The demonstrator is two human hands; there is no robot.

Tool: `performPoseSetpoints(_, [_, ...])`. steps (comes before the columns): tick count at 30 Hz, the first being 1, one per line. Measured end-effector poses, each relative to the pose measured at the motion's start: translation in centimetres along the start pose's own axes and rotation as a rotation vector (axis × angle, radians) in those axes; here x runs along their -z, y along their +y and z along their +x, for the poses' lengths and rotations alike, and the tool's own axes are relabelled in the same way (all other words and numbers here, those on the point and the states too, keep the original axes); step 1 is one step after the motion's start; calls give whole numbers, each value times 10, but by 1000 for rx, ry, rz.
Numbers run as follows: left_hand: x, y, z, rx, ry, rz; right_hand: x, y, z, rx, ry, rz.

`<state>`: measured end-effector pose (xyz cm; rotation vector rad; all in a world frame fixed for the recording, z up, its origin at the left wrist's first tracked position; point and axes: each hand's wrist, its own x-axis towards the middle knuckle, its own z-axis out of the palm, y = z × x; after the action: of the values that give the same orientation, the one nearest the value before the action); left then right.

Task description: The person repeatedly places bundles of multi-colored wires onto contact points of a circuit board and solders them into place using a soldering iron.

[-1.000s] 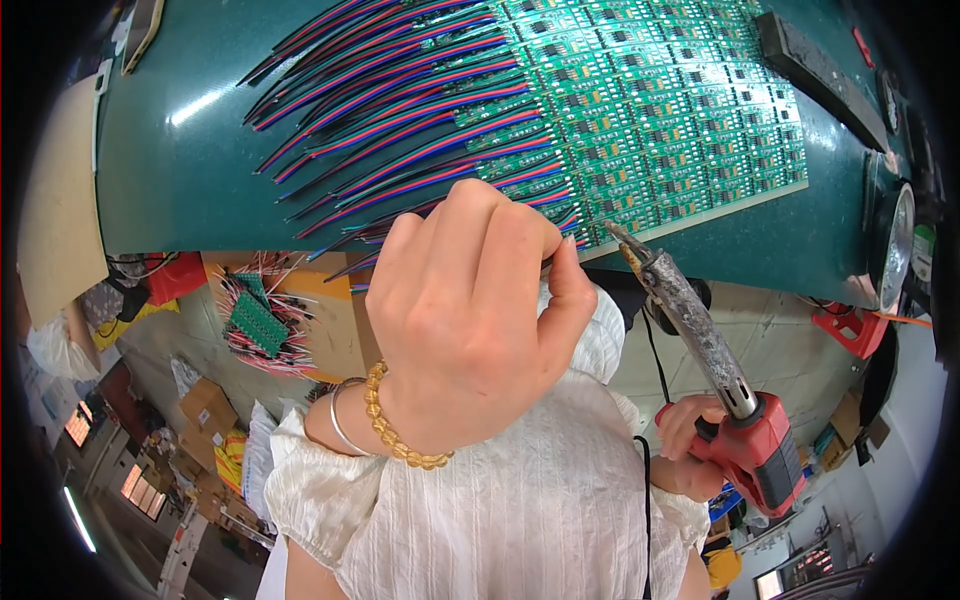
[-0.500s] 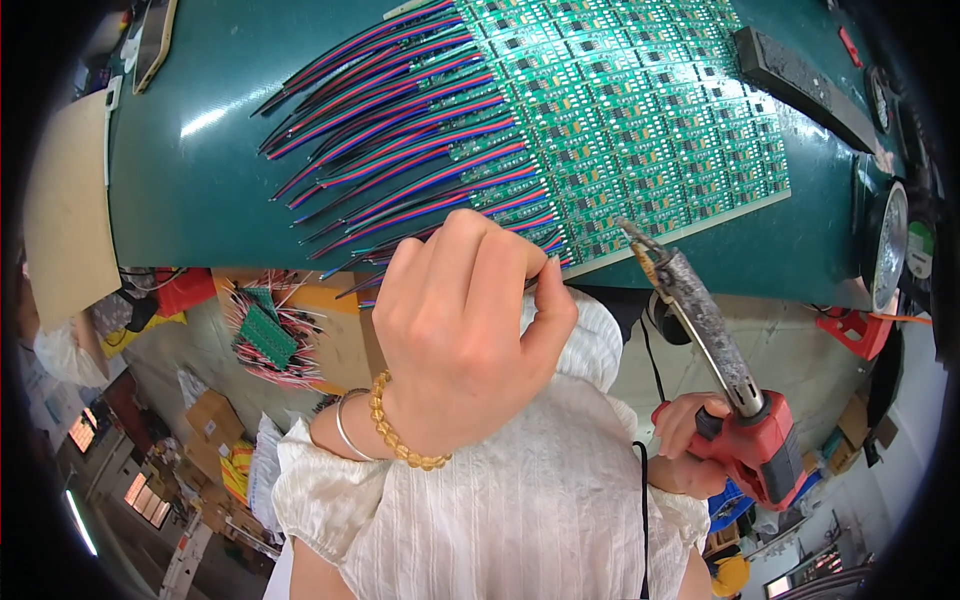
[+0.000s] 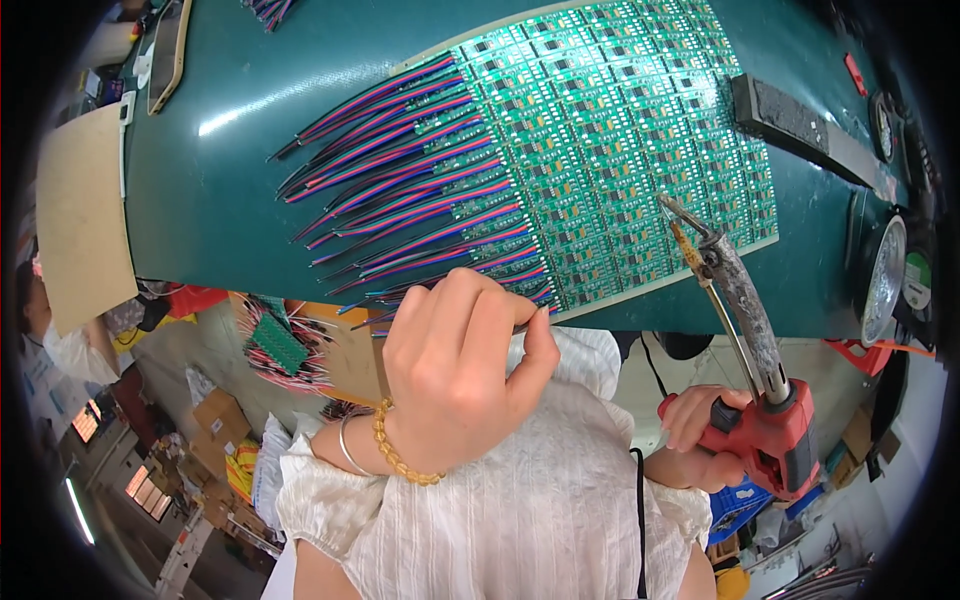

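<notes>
My left hand (image 3: 465, 375) is closed at the near left corner of a green circuit board panel (image 3: 630, 150), thumb and forefinger pinched together. What lies in the pinch is hidden. Bundles of red, blue and black wires (image 3: 410, 170) fan out leftward from the panel's left edge, and the nearest ones run behind this hand. My right hand (image 3: 705, 435) grips the red handle of a soldering gun (image 3: 765, 440). Its pointed tip is over the right near part of the panel; contact with the board cannot be made out.
A dark bar (image 3: 810, 130) overlaps the panel's right side on the green table (image 3: 250, 210). Further right stands a round metal dish (image 3: 885, 280). A tan sheet (image 3: 85, 210) lies left. Below the near edge, a cardboard box (image 3: 345, 350) sits beside wired green boards (image 3: 280, 340).
The whole view has shifted, so the panel and table appear lower. The soldering gun's tip has moved right and farther over the panel. My left hand keeps its pinch at the corner.
</notes>
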<state>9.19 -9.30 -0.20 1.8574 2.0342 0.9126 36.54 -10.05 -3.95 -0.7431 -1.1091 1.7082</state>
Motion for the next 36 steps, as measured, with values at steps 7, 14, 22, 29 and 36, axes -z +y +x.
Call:
performPoseSetpoints(7, [39,-1,10,-26,40,47,-26,2,22,129,160,-89])
performPoseSetpoints(14, [57,-109,127,-376,184,442,-25,-5,26,112,221,-205])
performPoseSetpoints(22, [59,-144,181,-628,21,542,-34,-7,35,181,246,-367])
performPoseSetpoints(29, [48,-76,141,-179,-186,-246,-22,-32,53,-11,59,-606])
performPoseSetpoints(36, [28,-78,140,-29,-210,-293,-46,-12,81,189,133,-627])
